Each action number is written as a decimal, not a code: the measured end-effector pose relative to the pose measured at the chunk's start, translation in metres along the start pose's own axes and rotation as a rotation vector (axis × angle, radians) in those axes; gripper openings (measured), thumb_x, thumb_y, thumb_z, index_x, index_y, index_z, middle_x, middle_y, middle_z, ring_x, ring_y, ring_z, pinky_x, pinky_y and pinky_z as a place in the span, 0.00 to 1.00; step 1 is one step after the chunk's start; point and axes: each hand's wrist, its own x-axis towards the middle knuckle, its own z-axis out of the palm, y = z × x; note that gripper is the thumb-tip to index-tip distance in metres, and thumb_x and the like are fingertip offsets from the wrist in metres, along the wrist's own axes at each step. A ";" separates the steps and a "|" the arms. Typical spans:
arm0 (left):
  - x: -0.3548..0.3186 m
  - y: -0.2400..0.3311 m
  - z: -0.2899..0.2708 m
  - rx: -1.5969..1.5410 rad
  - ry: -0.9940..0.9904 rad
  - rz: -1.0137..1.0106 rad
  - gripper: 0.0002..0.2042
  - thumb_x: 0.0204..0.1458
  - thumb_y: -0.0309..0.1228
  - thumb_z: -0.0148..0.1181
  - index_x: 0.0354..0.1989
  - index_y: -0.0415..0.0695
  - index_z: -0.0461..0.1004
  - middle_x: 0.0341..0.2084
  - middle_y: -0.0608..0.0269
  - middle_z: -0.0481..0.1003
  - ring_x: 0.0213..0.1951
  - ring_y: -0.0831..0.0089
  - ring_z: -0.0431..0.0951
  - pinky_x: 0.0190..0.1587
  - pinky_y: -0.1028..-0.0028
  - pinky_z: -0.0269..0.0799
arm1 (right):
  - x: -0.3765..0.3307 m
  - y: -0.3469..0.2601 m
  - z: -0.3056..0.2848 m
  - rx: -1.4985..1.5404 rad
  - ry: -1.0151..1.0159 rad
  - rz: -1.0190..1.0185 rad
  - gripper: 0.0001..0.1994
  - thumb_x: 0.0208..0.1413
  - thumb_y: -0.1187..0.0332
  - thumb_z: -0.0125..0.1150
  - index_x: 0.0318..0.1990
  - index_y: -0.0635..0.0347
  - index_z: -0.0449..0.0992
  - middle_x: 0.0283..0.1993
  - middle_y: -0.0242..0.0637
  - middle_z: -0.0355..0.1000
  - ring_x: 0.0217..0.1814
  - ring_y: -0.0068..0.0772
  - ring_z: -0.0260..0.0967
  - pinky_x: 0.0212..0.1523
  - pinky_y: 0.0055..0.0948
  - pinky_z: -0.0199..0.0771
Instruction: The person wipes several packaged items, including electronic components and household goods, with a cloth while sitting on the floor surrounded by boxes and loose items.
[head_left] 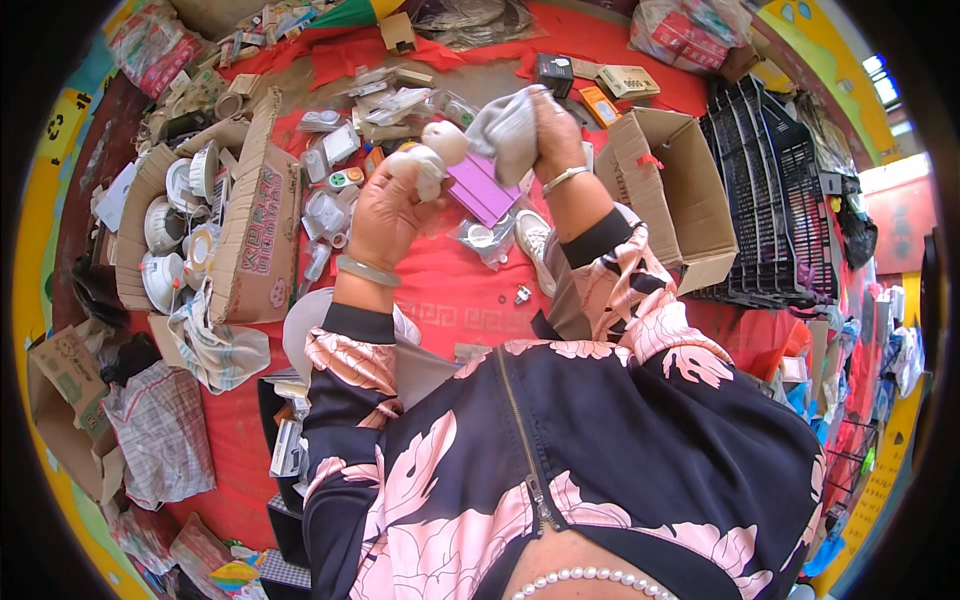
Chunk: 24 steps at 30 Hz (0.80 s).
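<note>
My left hand (385, 210) is raised in front of me, its fingers closed round a white bulb-shaped thing (443, 143) with a smooth rounded end; its exact kind is hard to make out. To the right, my right hand (558, 140) grips a grey cloth (502, 132), which hangs down on its left side, close to the bulb-shaped thing. A flat purple piece (485, 190) lies on the floor beyond and below both hands. Near it is a clear plastic bag (487, 240) with round white parts inside.
On the left, a cardboard box (262, 235) holds several round white light fittings (163, 225). An open cardboard box (690, 185) and black plastic crates (765, 190) stand on the right. Small packaged items (400, 105) litter the red floor covering (440, 290); a checked bag (160, 430) sits lower left.
</note>
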 end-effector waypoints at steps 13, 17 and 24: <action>0.005 -0.001 -0.002 -0.107 0.013 -0.113 0.19 0.55 0.46 0.48 0.41 0.41 0.68 0.30 0.63 0.73 0.26 0.73 0.72 0.23 0.81 0.65 | -0.038 0.012 0.030 -0.887 -0.812 -0.469 0.19 0.52 0.65 0.57 0.53 0.52 0.67 0.48 0.39 0.68 0.51 0.30 0.65 0.48 0.28 0.65; 0.002 -0.002 -0.004 -0.056 0.039 -0.154 0.17 0.56 0.45 0.48 0.41 0.44 0.67 0.28 0.66 0.72 0.26 0.76 0.70 0.23 0.81 0.65 | -0.044 0.026 0.030 -0.979 -0.573 -0.569 0.14 0.49 0.62 0.57 0.42 0.57 0.72 0.36 0.47 0.72 0.37 0.46 0.71 0.37 0.34 0.69; 0.006 -0.024 -0.010 0.417 -0.105 -0.056 0.15 0.57 0.40 0.48 0.46 0.44 0.65 0.37 0.68 0.71 0.37 0.80 0.72 0.40 0.78 0.69 | -0.017 0.051 0.011 -0.674 -0.294 -0.308 0.10 0.50 0.64 0.58 0.33 0.63 0.74 0.26 0.40 0.73 0.24 0.29 0.69 0.28 0.27 0.68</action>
